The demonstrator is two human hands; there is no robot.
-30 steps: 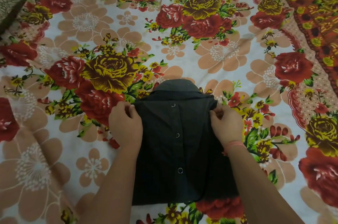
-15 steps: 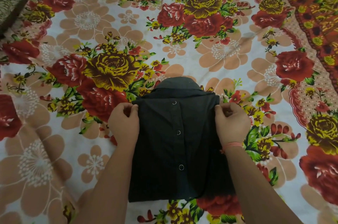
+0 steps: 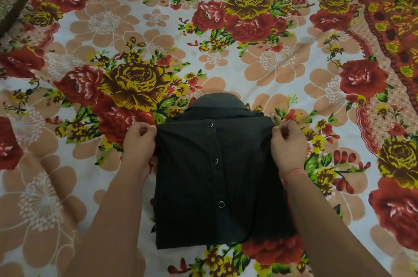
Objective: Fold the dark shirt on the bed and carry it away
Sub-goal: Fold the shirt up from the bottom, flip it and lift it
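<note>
Floral cotton bedsheet [image 3: 226, 54], red and yellow roses on white, spreads beyond the fingers. Olive patterned cushion [image 3: 11, 5] far upper-left of them (partly cropped).

No writing, label, brand, number or sign can be read anywhere in the view. The dark shirt [image 3: 217, 177] pinched between the left hand [image 3: 139, 143] and the right hand [image 3: 288, 145] shows only plain fabric and three round snaps down its middle, none with legible marking. The bedsheet [image 3: 226, 61] beyond the hands carries a flower print only, with no lettering.
</note>
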